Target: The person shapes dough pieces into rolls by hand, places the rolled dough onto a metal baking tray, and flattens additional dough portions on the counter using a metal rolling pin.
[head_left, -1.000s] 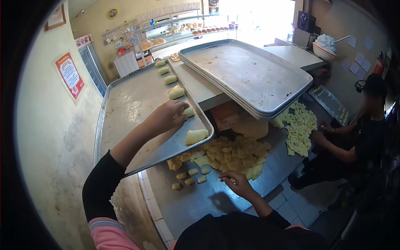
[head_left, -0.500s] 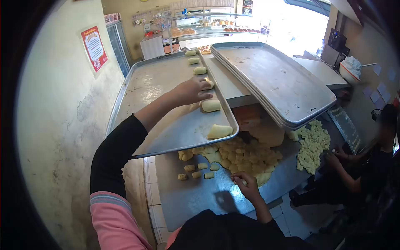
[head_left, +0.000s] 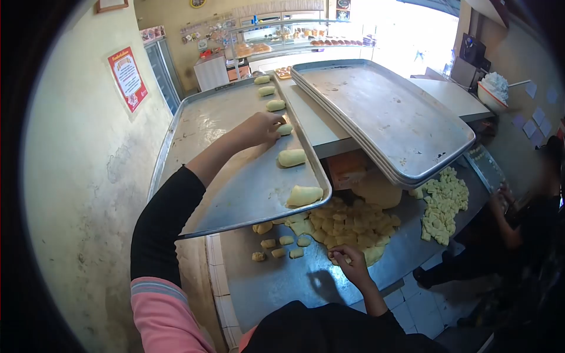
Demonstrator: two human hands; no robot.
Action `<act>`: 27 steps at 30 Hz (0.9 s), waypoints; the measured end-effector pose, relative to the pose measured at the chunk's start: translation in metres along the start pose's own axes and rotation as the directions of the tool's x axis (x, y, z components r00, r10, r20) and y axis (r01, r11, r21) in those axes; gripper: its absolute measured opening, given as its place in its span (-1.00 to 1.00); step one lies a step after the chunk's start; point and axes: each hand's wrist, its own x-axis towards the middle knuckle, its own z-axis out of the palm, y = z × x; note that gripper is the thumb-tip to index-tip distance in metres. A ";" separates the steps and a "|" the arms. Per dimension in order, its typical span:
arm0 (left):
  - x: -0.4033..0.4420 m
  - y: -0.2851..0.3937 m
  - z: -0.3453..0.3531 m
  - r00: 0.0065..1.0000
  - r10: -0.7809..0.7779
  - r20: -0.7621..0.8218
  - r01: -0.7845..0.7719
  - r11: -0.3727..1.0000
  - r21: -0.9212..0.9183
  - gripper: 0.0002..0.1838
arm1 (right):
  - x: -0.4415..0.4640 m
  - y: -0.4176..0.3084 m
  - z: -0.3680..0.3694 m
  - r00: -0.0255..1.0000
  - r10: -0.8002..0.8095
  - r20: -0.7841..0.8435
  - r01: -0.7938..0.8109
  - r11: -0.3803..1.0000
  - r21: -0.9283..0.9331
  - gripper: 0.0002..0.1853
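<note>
1. Fingers (head_left: 338, 252) of the right hand (head_left: 354, 265) curl inward, nearer than the tray (head_left: 244, 197); can't tell if they're pinching anything.
2. Small dough pieces (head_left: 286, 240) sit on the table (head_left: 250, 294), below the tray.
3. Left hand (head_left: 259, 127): fingers bent against a dough roll (head_left: 285, 129) inside the tray's right rim!

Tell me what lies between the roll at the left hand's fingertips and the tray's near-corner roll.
A single dough roll, on the tray; the head view shows it.
</note>
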 end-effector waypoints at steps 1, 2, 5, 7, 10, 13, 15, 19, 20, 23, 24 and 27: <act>-0.002 -0.001 -0.003 1.000 0.013 0.004 -0.013 1.000 -0.025 -0.58 | 0.000 0.006 0.000 1.000 0.019 0.005 -0.019 1.000 0.005 -0.85; -0.002 -0.001 -0.004 1.000 0.026 0.006 -0.026 0.998 -0.049 -0.58 | 0.000 0.014 0.001 0.999 0.037 0.010 -0.037 0.999 0.009 -0.85; 0.015 0.000 -0.014 0.985 -0.171 0.022 0.172 0.977 -0.125 -0.61 | 0.005 0.015 0.001 0.999 0.034 0.010 -0.035 0.999 0.009 -0.84; 0.030 -0.026 -0.007 0.989 -0.055 -0.138 0.049 0.998 -0.049 -0.61 | 0.011 0.014 -0.002 1.000 0.019 0.013 -0.018 1.000 -0.017 -0.85; 0.049 -0.058 0.004 0.968 0.100 -0.231 -0.077 0.991 0.106 -0.58 | 0.016 0.015 -0.006 0.998 -0.017 -0.055 0.016 0.999 -0.028 -0.86; 0.063 -0.066 0.012 0.990 -0.096 -0.101 0.094 0.995 -0.023 -0.55 | 0.017 0.026 -0.013 0.996 0.058 -0.062 -0.059 0.998 -0.015 -0.86; 0.072 -0.084 0.016 0.992 -0.005 -0.123 0.011 0.999 0.051 -0.54 | 0.020 0.030 -0.018 0.995 0.056 -0.083 -0.056 0.998 0.004 -0.86; 0.066 -0.087 0.008 0.996 -0.056 -0.073 0.057 0.998 0.007 -0.48 | 0.021 0.044 -0.024 0.992 0.082 -0.093 -0.082 0.997 0.007 -0.83; 0.065 -0.090 0.007 0.995 -0.090 -0.041 0.090 0.996 -0.009 -0.46 | 0.022 0.044 -0.025 0.993 0.075 -0.093 -0.072 0.997 0.032 -0.83; 0.062 -0.095 0.013 0.996 -0.061 -0.059 0.062 0.998 0.015 -0.47 | 0.028 0.037 -0.027 0.994 0.079 -0.077 -0.081 0.997 -0.019 -0.81; 0.063 -0.097 0.018 0.996 -0.006 -0.094 0.011 0.999 0.047 -0.47 | 0.029 0.038 -0.027 0.995 0.071 -0.065 -0.073 0.997 -0.034 -0.83; 0.063 -0.098 0.033 0.988 0.003 -0.154 -0.004 1.000 -0.005 -0.45 | 0.033 0.035 -0.025 0.996 0.063 -0.070 -0.063 0.998 0.006 -0.84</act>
